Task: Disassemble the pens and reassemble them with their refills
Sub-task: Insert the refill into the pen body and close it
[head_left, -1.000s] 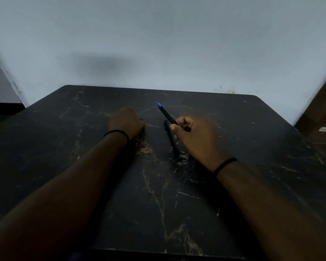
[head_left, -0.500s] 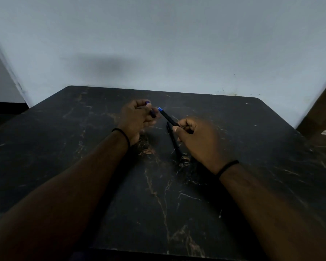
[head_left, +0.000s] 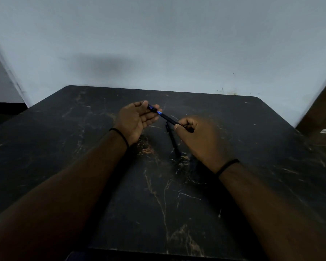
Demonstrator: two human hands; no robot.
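- Bringing a small dark cap-like piece [head_left: 151, 107] up to the blue-tipped end of the pen [head_left: 168, 119], the left hand [head_left: 137, 119] now sits palm-up at about 11 o'clock from the right hand [head_left: 199, 138], pinching the piece between thumb and fingertips.
- The right hand is clenched around the pen's lower barrel, its blue tip pointing toward 10 o'clock and almost touching the piece; whether they have met is too small to tell.
- A second pen [head_left: 172, 140] lies on the dark marble table [head_left: 158, 204], just at 9 o'clock of the right hand and partly under it.
- A second ago the left hand rested as a fist on the table; half a second ago it had lifted with the piece, and now the palm has turned upward.
- I judge this to be a joining step: the two parts look lined up for pushing together.
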